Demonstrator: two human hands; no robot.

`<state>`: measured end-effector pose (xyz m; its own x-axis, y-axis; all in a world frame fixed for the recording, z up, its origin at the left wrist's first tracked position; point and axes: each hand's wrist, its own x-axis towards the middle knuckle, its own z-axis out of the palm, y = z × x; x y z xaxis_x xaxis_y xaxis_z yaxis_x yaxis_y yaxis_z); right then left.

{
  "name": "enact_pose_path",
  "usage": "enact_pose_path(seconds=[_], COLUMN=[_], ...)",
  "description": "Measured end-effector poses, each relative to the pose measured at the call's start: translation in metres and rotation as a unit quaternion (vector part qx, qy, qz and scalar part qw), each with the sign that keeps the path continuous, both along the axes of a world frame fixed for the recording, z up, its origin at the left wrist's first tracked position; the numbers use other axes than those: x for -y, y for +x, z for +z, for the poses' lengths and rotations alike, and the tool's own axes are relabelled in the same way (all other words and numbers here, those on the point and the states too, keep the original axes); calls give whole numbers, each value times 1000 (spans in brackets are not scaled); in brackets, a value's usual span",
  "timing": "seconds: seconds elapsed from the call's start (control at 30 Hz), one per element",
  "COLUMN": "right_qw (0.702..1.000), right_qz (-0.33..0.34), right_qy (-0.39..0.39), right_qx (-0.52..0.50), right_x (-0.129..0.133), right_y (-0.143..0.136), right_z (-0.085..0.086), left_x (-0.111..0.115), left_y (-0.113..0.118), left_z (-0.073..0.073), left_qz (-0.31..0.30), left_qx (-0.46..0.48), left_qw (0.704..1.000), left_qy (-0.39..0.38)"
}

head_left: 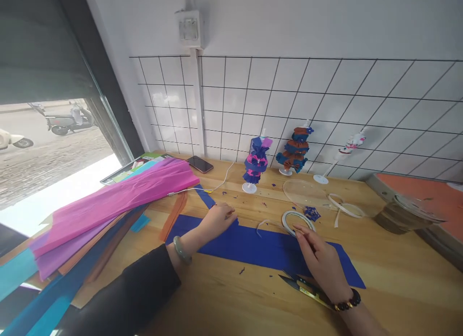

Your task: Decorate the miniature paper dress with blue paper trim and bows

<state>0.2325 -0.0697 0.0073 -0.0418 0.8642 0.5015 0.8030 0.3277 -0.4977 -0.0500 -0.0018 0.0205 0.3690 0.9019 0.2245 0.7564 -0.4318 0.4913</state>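
A long strip of dark blue crepe paper lies flat across the table. My left hand rests at its upper edge, fingers curled together; whatever is in them is hidden. Above the paper's right part is my right hand, with thumb and forefinger pinched at the lower rim of a white tape roll. Anything between those fingertips is too small to make out. A thin, curled whitish strip lies between the two hands. Below my right hand is a pair of yellow-handled thread snips, partly covered by the wrist.
Stacked crepe paper in pink, purple, brown and blue fills the left side. A phone lies at the back. Paper-decorated stands line the wall grid. At right are a clear disc, another tape ring and a brown container.
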Motion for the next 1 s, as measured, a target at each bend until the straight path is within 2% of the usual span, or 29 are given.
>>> enact_pose_path(seconds=[0.23,0.47,0.6,0.7,0.8,0.9,1.0], right_qw=[991,972,958,949,950,952,940], right_qz=[26,84,131,163,167,160,190], right_qy=[60,87,77,92,108,136,169], right_qx=[115,199,245,253,241,223,227], right_x=[0,-6,-15,-24,-32,-36,-34], right_y=[-10,-12,-17,-27,-38,-42,-41], right_z=[-3,-9,-1,9,13,9,2], left_x=[4,4,4,4,2,-1,-3], left_y=[-2,-2,-1,-2,-3,-4,-6], left_z=[-12,-20,-23,-23,-22,-22,-23], left_qz=[-58,-58,-46,-31,-19,-12,-4], left_qx=[-35,-31,6,27,30,29,38], left_qw=[996,997,998,998,999,999,998], left_qy=[53,42,39,37,35,37,43])
